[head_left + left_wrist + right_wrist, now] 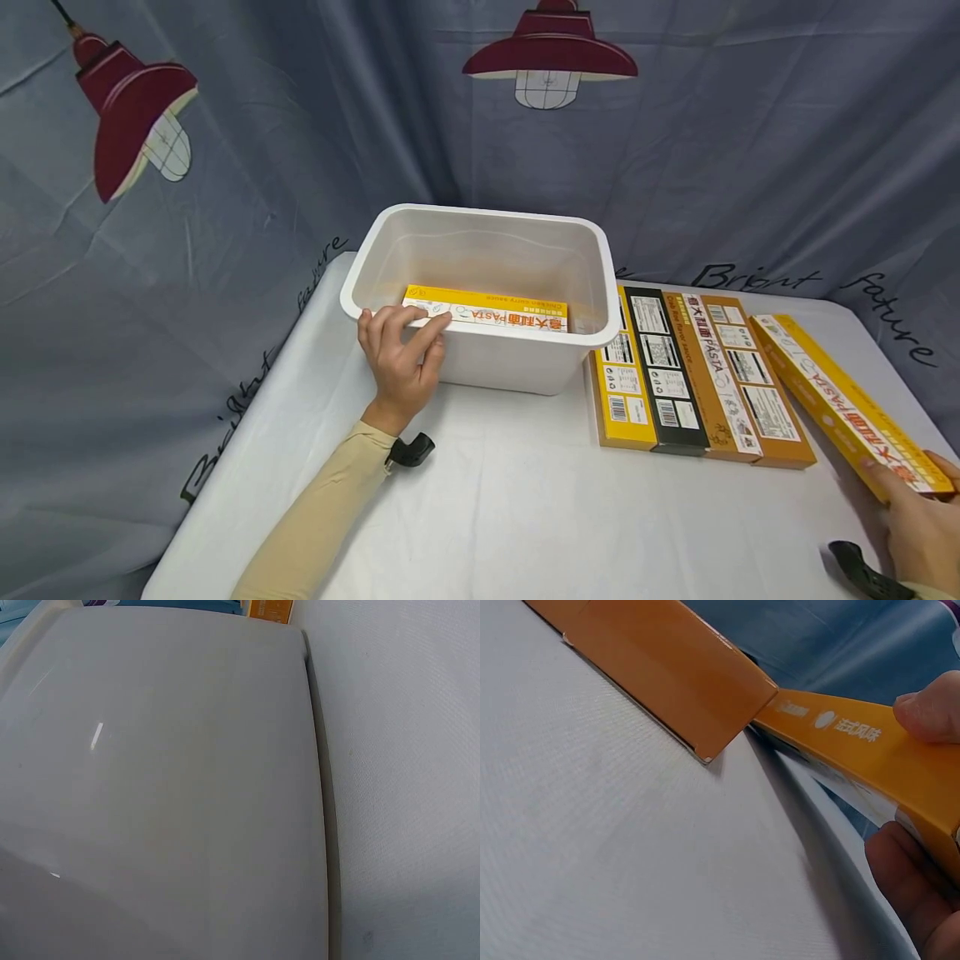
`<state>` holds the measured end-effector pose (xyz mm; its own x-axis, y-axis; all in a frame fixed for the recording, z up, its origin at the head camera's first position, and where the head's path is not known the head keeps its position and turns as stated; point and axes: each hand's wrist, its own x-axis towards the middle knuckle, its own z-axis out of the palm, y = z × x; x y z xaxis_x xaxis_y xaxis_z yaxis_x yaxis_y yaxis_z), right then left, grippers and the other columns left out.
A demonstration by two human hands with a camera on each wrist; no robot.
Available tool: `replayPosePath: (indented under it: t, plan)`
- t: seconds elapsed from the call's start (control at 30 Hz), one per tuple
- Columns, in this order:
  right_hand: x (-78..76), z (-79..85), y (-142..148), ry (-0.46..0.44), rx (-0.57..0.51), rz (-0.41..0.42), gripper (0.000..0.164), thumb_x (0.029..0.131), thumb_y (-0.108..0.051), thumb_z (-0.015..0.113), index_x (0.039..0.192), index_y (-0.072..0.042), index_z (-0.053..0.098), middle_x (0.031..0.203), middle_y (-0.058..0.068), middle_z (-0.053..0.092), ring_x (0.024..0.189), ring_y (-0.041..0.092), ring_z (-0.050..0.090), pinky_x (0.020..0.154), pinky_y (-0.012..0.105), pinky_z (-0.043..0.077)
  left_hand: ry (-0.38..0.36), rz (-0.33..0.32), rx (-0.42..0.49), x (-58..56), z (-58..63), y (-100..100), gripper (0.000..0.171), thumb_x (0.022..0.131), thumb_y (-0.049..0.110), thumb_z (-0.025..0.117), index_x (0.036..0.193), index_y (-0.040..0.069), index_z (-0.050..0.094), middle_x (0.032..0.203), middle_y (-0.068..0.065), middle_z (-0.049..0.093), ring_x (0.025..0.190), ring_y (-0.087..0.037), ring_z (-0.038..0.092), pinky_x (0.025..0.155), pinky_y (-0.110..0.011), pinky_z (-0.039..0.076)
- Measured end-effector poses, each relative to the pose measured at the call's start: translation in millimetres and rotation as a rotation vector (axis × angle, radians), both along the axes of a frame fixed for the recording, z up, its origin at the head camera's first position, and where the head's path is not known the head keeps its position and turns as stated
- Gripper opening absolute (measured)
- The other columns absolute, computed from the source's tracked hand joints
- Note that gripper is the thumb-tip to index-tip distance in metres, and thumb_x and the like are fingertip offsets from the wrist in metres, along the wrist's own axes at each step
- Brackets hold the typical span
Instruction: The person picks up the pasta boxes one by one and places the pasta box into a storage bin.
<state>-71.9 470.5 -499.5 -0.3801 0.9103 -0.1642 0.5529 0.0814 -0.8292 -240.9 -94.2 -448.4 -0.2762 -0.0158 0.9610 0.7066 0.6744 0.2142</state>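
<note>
My left hand (401, 358) grips the front rim of a white plastic bin (495, 358), its fingers over the edge and the thumb outside. A yellow pasta box (487, 308) lies inside the bin against the front wall, its lower part hidden by the rim. At the far right my right hand (918, 521) holds the near end of another yellow pasta box (847, 392) between thumb and fingers. In the right wrist view that held box (855, 742) slants, its near end raised above the white cloth. The left wrist view shows the bin's smooth wall (172, 772).
Several pasta boxes lie side by side right of the bin: a yellow one (624, 396), a black one (667, 383) and brown ones (750, 367). A white cloth covers the table (525, 500). A grey curtain (300, 125) with printed lamps hangs behind.
</note>
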Motion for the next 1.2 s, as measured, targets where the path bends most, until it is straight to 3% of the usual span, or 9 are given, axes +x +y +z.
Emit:
replayPosePath:
  t: [0.1,0.33,0.47,0.63,0.73,0.87,0.97,1.1,1.2]
  plan:
    - [0.0,3.4,1.1,0.089,-0.040,-0.018,0.076,0.091,-0.023,0.072,0.153,-0.045,0.036,0.140,-0.033,0.035,0.122,-0.013,0.037,0.124,0.024,0.024,0.001,0.000,0.004,-0.1,0.0,0.2,0.024,0.089,0.009,0.059,0.102,0.014,0.079,0.101,-0.013,0.062,0.106,-0.033,0.049,0.107,-0.058,0.019]
    - [-2.1,6.8,4.8,0.274,-0.110,-0.031,0.076,0.088,-0.007,0.072,0.152,-0.036,0.041,0.134,-0.029,0.038,0.125,-0.009,0.038,0.120,0.016,0.025,0.013,-0.003,0.012,-0.7,-0.6,0.4,0.024,0.089,0.009,0.059,0.101,0.014,0.079,0.101,-0.013,0.062,0.105,-0.033,0.049,0.109,-0.055,0.019]
    - [-2.7,7.9,7.0,0.304,-0.126,-0.031,0.077,0.088,-0.005,0.072,0.152,-0.034,0.041,0.124,-0.030,0.038,0.125,-0.009,0.038,0.114,0.008,0.027,0.015,-0.002,0.016,-0.5,-1.0,0.7,0.024,0.088,0.008,0.059,0.101,0.014,0.079,0.100,-0.013,0.062,0.106,-0.033,0.050,0.112,-0.052,0.018]
    - [-1.6,12.0,8.2,0.296,-0.122,-0.021,0.078,0.087,-0.006,0.074,0.151,-0.034,0.041,0.119,-0.030,0.038,0.121,-0.009,0.039,0.111,0.006,0.029,0.016,-0.007,0.022,-0.5,-1.1,1.1,0.024,0.089,0.009,0.060,0.101,0.014,0.079,0.100,-0.013,0.062,0.105,-0.033,0.050,0.115,-0.048,0.017]
    - [1.8,19.8,5.9,0.236,-0.072,0.001,0.074,0.089,-0.013,0.074,0.151,-0.037,0.041,0.121,-0.032,0.039,0.116,-0.010,0.039,0.112,0.009,0.031,0.014,-0.010,0.022,-0.7,-1.1,1.3,0.023,0.089,0.009,0.060,0.101,0.014,0.079,0.100,-0.013,0.062,0.105,-0.033,0.050,0.113,-0.051,0.018]
    - [3.9,30.8,4.0,0.219,-0.013,0.031,0.065,0.093,-0.016,0.070,0.147,-0.041,0.043,0.118,-0.032,0.041,0.110,-0.009,0.040,0.097,0.006,0.038,0.009,-0.011,0.022,-0.6,-1.8,0.9,0.023,0.090,0.010,0.060,0.101,0.014,0.079,0.101,-0.013,0.062,0.106,-0.033,0.049,0.108,-0.057,0.019]
    - [0.0,34.0,11.7,0.274,0.005,0.064,0.063,0.093,-0.009,0.067,0.145,-0.038,0.045,0.112,-0.029,0.042,0.106,-0.008,0.041,0.080,0.001,0.035,0.006,-0.012,0.024,-0.2,-2.5,0.1,0.023,0.090,0.010,0.060,0.101,0.014,0.079,0.101,-0.013,0.062,0.106,-0.033,0.049,0.112,-0.053,0.018]
    - [-9.5,27.8,36.0,0.415,0.012,0.110,0.066,0.092,-0.004,0.064,0.148,-0.031,0.045,0.120,-0.024,0.047,0.109,-0.006,0.044,0.084,0.001,0.037,0.004,-0.014,0.025,0.5,-2.6,-0.6,0.023,0.090,0.010,0.060,0.101,0.014,0.079,0.101,-0.013,0.062,0.106,-0.033,0.049,0.116,-0.047,0.015]
    - [-16.2,27.5,45.8,0.607,-0.006,0.179,0.068,0.091,0.003,0.063,0.150,-0.024,0.043,0.129,-0.015,0.051,0.115,-0.002,0.049,0.087,0.002,0.043,0.003,-0.014,0.023,0.7,-2.3,-0.7,0.022,0.090,0.010,0.060,0.101,0.014,0.079,0.101,-0.013,0.062,0.106,-0.033,0.049,0.115,-0.049,0.016]
